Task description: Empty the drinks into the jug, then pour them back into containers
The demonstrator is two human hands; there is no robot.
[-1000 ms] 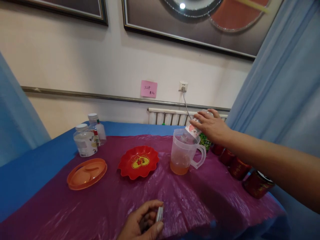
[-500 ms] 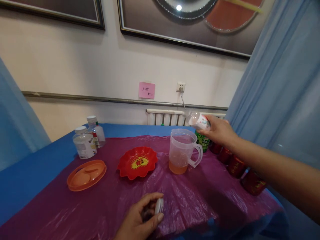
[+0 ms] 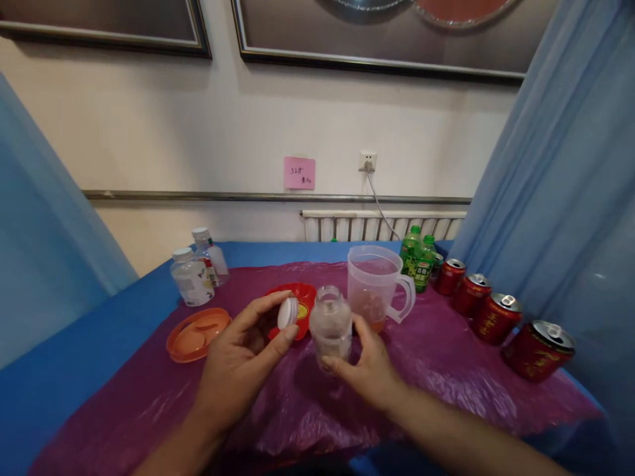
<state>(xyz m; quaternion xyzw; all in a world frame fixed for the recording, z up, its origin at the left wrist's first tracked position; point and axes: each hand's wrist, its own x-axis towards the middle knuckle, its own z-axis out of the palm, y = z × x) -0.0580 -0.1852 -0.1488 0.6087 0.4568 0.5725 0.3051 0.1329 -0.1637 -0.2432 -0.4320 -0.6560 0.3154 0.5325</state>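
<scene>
The left hand (image 3: 243,360) holds a small white cap (image 3: 288,313) between its thumb and fingers. The right hand (image 3: 364,363) grips a small clear bottle (image 3: 330,324) from the side and holds it upright, just above the bench (image 3: 99,344). The bottle has no cap on and looks empty. The cap is just to the left of the bottle's top and does not touch it. A purple sheet (image 3: 421,370) covers the middle of the bench. Behind the bottle stands a clear jug (image 3: 377,287) with a little orange drink at the bottom. A red dish (image 3: 302,297) sits partly hidden behind the cap. An orange lid (image 3: 197,325) lies to the left, and two bottles (image 3: 198,274) stand behind it. On the right, four red cans (image 3: 496,317) sit in a row near a blue curtain (image 3: 570,198). Two green bottles (image 3: 417,259) stand behind the jug.
</scene>
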